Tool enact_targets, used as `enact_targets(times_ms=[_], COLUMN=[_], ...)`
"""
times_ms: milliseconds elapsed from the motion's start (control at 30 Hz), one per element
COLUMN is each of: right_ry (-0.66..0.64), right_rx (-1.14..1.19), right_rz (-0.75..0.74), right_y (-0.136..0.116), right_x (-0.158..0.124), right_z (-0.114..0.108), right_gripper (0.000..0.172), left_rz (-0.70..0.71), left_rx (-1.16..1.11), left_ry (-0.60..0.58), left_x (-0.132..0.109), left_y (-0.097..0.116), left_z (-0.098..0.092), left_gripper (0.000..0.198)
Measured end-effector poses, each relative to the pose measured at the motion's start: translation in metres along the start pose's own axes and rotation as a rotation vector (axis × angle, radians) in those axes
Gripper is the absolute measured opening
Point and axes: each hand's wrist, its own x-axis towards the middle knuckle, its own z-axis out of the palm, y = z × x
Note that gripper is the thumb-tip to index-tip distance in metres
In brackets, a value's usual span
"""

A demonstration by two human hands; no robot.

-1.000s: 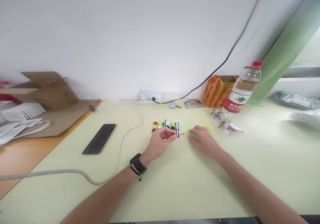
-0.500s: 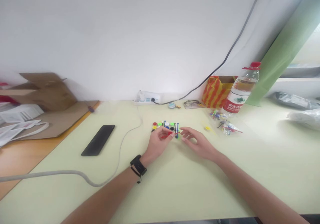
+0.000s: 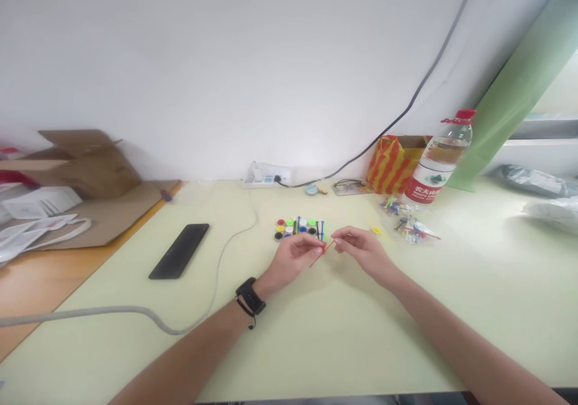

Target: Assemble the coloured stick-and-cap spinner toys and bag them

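A thin red plastic stick (image 3: 329, 245) slants between my two hands above the table. My left hand (image 3: 292, 263), with a black watch (image 3: 250, 296) on its wrist, pinches red plastic between thumb and fingers. At the stick's upper end, my right hand (image 3: 365, 254) closes thumb and fingertips on it. Whether the red plastic is one piece or two is too small to tell. Just beyond my left fingers lie several small round discs (image 3: 280, 222) in red, yellow, green, white, blue and black. Blue and dark rods (image 3: 322, 229) lie beside them, partly hidden by my hand.
A black phone (image 3: 179, 251) and a grey cable (image 3: 217, 278) lie on the left. Farther back are a power strip (image 3: 266, 176), glasses (image 3: 350, 186), a striped bag (image 3: 389, 164) and a water bottle (image 3: 436, 167). Bagged plastic parts (image 3: 413, 231) and a yellow piece (image 3: 376, 230) lie right.
The red stick has tilted and come nearer to me, clear of the rods. My right hand's fingers, looser before, now pinch its end. The view has shifted slightly.
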Motion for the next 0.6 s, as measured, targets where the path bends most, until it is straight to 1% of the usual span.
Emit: enact_targets(times_ms=[67, 133, 200, 300, 400, 433, 467, 500, 567, 600], right_ry=[0.034, 0.094, 0.128, 0.063, 0.010, 0.008, -0.002, -0.021, -0.064, -0.076], right_rx=[0.001, -0.042, -0.132, -0.245, -0.236, -0.219, -0.203, -0.193, -0.185, -0.182], right_rz=[-0.019, -0.056, -0.099, -0.166, -0.218, -0.219, -0.202, -0.166, -0.067, -0.027], right_y=[-0.001, -0.001, -0.002, -0.005, -0.009, -0.009, -0.009, -0.008, -0.007, -0.007], right_x=[0.000, 0.000, -0.001, -0.005, -0.011, -0.012, -0.013, -0.014, -0.013, -0.012], right_z=[-0.001, -0.002, -0.003, -0.002, 0.004, 0.006, 0.007, 0.008, 0.007, 0.006], right_gripper=[0.034, 0.034, 0.032, 0.033, 0.043, 0.042, 0.037, 0.035, 0.055, 0.062], left_rz=[-0.012, -0.036, -0.054, -0.058, -0.063, -0.067, -0.070, -0.071, -0.073, -0.073], left_rx=[-0.015, -0.025, -0.021, -0.018, -0.033, -0.038, -0.043, -0.050, -0.067, -0.073], left_ry=[-0.005, 0.022, 0.066, 0.102, 0.109, 0.111, 0.114, 0.119, 0.126, 0.128], left_x=[0.000, 0.000, 0.002, 0.004, 0.005, 0.005, 0.005, 0.005, 0.005, 0.005], left_y=[0.000, -0.002, -0.005, -0.008, -0.008, -0.008, -0.008, -0.008, -0.008, -0.008], left_z=[0.001, 0.001, 0.001, -0.002, -0.004, -0.004, -0.004, -0.004, -0.003, -0.003], left_gripper=[0.028, 0.031, 0.030, 0.031, 0.032, 0.032, 0.032, 0.032, 0.032, 0.032])
